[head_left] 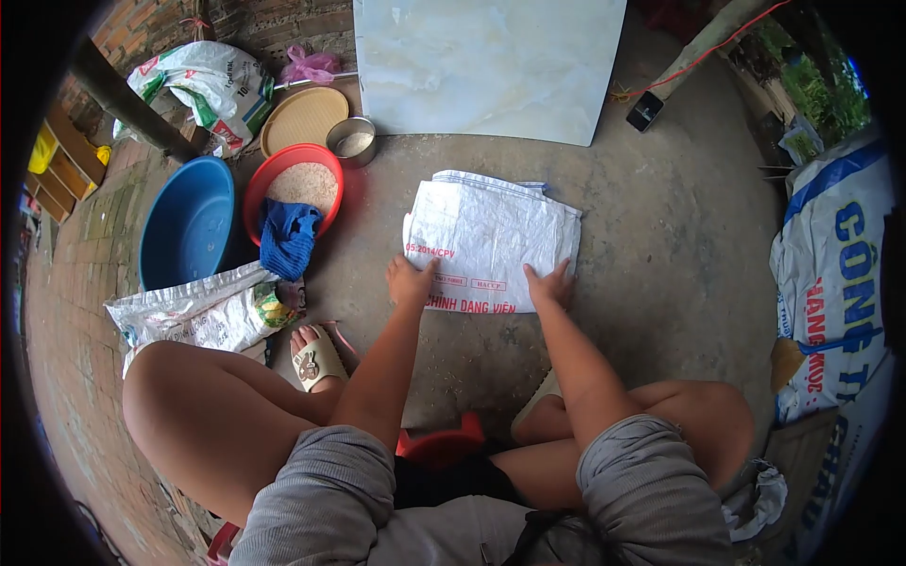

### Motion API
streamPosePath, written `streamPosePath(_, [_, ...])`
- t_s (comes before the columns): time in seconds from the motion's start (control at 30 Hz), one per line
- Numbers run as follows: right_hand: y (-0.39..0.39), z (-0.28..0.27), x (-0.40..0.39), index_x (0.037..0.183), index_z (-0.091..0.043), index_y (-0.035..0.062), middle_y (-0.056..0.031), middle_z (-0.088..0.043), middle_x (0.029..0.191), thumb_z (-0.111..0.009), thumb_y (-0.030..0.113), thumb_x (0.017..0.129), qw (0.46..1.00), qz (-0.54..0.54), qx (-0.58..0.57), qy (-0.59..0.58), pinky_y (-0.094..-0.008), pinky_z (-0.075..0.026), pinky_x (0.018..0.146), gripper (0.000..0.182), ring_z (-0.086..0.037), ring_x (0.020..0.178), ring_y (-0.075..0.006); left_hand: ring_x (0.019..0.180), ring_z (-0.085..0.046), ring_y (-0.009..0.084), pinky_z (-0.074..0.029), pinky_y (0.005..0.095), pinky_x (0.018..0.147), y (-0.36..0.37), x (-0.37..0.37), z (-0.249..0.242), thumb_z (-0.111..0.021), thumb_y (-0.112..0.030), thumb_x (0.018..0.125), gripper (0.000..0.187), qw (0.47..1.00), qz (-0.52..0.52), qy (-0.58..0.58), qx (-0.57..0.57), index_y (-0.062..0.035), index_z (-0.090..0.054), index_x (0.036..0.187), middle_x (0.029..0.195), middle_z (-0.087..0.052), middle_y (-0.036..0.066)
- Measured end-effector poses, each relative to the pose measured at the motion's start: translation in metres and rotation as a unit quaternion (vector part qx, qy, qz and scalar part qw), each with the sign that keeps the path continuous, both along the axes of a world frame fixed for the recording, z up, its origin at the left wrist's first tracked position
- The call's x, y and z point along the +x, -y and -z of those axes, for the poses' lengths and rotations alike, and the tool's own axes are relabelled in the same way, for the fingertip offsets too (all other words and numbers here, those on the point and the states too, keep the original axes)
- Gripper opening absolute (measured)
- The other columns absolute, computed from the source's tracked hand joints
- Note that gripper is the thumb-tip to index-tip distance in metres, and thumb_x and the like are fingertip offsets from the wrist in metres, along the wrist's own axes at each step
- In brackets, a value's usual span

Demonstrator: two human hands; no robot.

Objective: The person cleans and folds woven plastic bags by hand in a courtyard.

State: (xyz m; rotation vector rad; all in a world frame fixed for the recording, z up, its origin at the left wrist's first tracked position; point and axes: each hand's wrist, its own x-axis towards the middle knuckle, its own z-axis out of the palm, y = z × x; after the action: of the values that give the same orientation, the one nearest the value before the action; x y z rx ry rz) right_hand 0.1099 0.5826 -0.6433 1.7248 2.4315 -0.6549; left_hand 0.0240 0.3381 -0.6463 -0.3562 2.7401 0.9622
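Note:
A white woven sack (pixel 491 226) with red print lies folded flat on the concrete floor in front of me. On its lower left edge rests my left hand (pixel 411 281), fingers apart and thumb on the sack. My right hand (pixel 551 286) lies on the lower right edge, its thumb and fingers spread. Both hands press on the sack from above, and neither is closed round it. The folded layers show along the sack's top edge.
To the left stand a blue basin (pixel 189 222), a red basin (pixel 300 189) of grain with a blue cloth (pixel 289 238), a metal bowl (pixel 352 141) and a tan tray (pixel 304 121). A marbled panel (pixel 486 66) stands ahead. Printed sacks (pixel 830 283) stand at the right.

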Motion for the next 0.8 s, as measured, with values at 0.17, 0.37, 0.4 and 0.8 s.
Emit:
streamPosePath(0.17, [-0.021,-0.016,0.006,0.147,-0.024,0.0145,-0.0249,-0.037,0.143,-0.073,0.064,0.065,0.999,0.011,-0.005,0.035,-0.0528,-0.039,0.100,0.108,-0.041,0.128,-0.0428,0.092,-0.064,0.0317,-0.051,0.0435,0.078,-0.026,-0.017,-0.012,-0.079,-0.027,0.072,0.050,0.959,-0.046,0.119,0.252,0.0048,-0.061,0.106,0.106,-0.063,0.019])
streamPosePath(0.37, [-0.055,-0.004,-0.030,0.111,-0.057,-0.0084,-0.0210,-0.064,0.111,-0.083,0.043,0.067,0.961,-0.022,-0.134,-0.240,-0.0374,-0.046,0.089,0.073,-0.062,0.103,-0.0296,0.078,-0.068,0.0231,-0.054,0.0373,0.068,-0.029,-0.080,-0.088,-0.071,-0.013,0.079,0.043,0.913,0.097,0.031,0.395,0.0033,-0.059,0.116,0.093,-0.069,0.016])
streamPosePath(0.4, [-0.061,0.002,-0.045,0.106,-0.060,-0.0064,-0.0255,-0.066,0.105,-0.083,0.046,0.063,0.935,-0.056,-0.101,-0.336,-0.0403,-0.048,0.088,0.071,-0.064,0.100,-0.0358,0.080,-0.068,0.0221,-0.053,0.0355,0.072,-0.030,-0.083,-0.127,-0.069,-0.016,0.080,0.045,0.909,0.134,-0.008,0.395,-0.0012,-0.057,0.122,0.095,-0.069,0.015])
streamPosePath(0.8, [-0.057,0.005,-0.006,0.137,-0.030,-0.0075,-0.0306,-0.062,0.106,-0.072,0.048,0.077,0.968,-0.214,-0.030,-0.127,-0.0464,-0.049,0.086,0.092,-0.061,0.099,-0.0444,0.098,-0.064,0.0377,-0.048,0.0426,0.089,0.002,-0.068,0.002,-0.068,-0.038,0.082,0.052,0.989,0.115,0.029,0.089,-0.0010,-0.057,0.117,0.107,-0.066,0.022])
